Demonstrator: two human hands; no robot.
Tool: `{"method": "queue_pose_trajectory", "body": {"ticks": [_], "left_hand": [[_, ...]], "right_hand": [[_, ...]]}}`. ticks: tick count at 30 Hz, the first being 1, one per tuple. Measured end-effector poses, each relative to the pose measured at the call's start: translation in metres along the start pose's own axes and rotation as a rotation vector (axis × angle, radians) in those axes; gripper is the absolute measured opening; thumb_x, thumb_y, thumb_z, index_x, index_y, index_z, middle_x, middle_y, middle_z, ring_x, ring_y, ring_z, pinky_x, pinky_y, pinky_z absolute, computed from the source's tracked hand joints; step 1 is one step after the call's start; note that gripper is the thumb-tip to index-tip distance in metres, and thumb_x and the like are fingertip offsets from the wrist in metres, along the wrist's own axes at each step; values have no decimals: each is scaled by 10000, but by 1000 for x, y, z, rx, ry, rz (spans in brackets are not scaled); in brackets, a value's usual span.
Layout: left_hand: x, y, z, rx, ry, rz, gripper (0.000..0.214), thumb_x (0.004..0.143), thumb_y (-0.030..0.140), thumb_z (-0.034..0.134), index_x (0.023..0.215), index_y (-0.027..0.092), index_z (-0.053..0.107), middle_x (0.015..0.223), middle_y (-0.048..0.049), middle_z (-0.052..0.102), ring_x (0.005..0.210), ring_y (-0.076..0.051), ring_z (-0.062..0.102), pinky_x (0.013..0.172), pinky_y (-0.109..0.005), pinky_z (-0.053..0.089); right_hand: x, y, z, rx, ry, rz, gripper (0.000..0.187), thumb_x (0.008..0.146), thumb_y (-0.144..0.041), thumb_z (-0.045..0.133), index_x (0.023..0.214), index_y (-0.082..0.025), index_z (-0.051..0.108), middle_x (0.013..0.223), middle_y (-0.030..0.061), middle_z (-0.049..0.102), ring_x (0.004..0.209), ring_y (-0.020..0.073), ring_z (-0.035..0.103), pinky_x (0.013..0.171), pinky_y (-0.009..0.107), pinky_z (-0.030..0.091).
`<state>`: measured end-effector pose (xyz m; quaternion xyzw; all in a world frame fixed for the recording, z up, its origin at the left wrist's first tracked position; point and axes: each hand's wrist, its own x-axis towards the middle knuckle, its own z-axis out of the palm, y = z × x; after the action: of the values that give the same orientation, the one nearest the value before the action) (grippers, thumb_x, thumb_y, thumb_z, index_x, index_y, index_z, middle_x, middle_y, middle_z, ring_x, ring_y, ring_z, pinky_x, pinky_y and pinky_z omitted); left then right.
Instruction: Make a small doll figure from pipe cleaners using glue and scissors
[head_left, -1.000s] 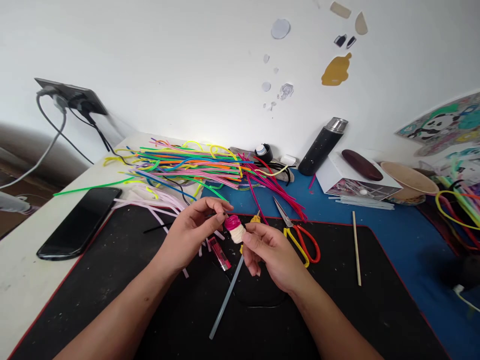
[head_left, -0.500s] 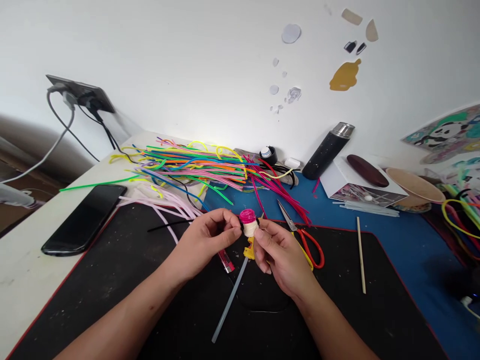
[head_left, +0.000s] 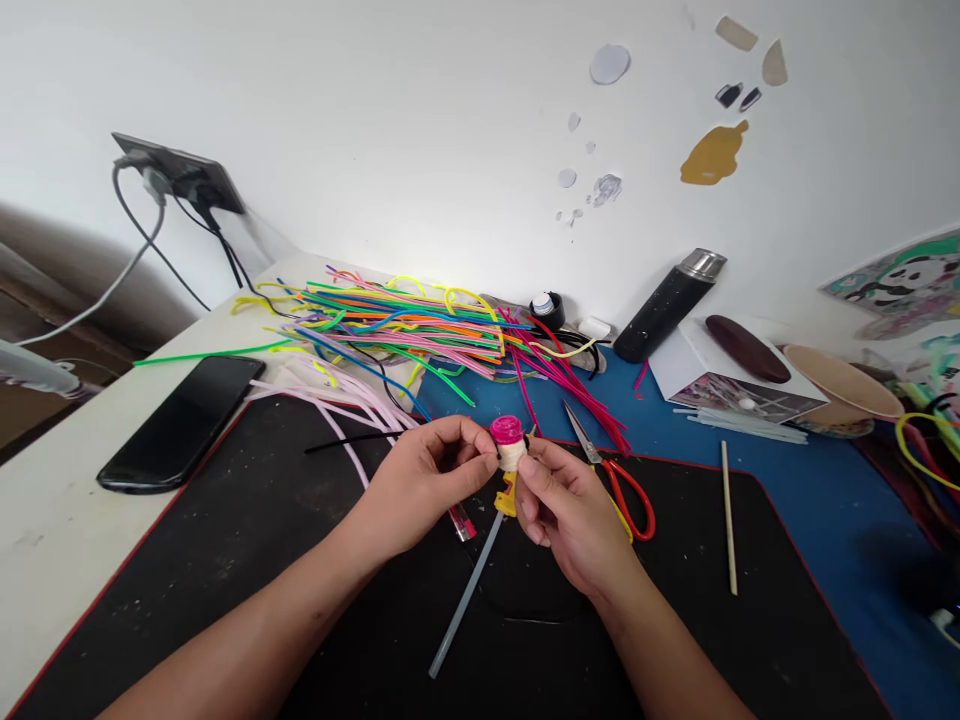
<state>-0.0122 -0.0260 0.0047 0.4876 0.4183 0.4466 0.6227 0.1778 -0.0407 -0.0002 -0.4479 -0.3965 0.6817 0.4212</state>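
Between my two hands is a small wound piece [head_left: 511, 455], magenta on top and cream below, that looks made of pipe cleaner. My right hand [head_left: 574, 510] pinches its right side between thumb and fingers. On the other side, my left hand [head_left: 431, 480] is closed in a pinch on a black pipe cleaner [head_left: 341, 443], whose free end sticks out to the left; its fingertips meet the wound piece. Below lies a yellow glue gun [head_left: 507, 500], partly hidden, with a translucent glue stick [head_left: 465, 600] pointing towards me. A red-and-clear object [head_left: 462, 522] shows beside the left hand.
Scissors [head_left: 634, 500] with red-and-yellow handles lie right of my right hand, and a wooden stick [head_left: 728, 520] lies farther right. Many coloured pipe cleaners [head_left: 405, 325] are piled behind. A phone [head_left: 180, 425] is at left; a black flask [head_left: 667, 305] leans by a white box [head_left: 675, 365].
The whole view has shifted slightly, so things appear a little farther right. Both hands keep nearly the same grip around the wound piece.
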Motion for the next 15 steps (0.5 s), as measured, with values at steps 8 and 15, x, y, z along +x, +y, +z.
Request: {"method": "queue_pose_trajectory", "body": {"ticks": [8, 15], "left_hand": [[-1, 1, 1, 31, 22, -3, 220, 843, 369, 763, 838, 175, 659, 697, 42, 495, 643, -113, 418, 585, -226, 386], [-4, 7, 5, 166, 81, 51, 149, 828, 311, 712, 832, 174, 655, 679, 53, 475, 623, -109, 415, 559, -224, 364]], "right_hand": [[1, 0, 0, 23, 5, -4, 389, 893, -525, 818, 1033, -174, 723, 541, -73, 527, 419, 63, 428, 398, 186, 272], [0, 2, 0, 0, 16, -23, 404, 894, -530, 814, 1046, -167, 725, 532, -74, 533, 401, 65, 435, 393, 188, 272]]}}
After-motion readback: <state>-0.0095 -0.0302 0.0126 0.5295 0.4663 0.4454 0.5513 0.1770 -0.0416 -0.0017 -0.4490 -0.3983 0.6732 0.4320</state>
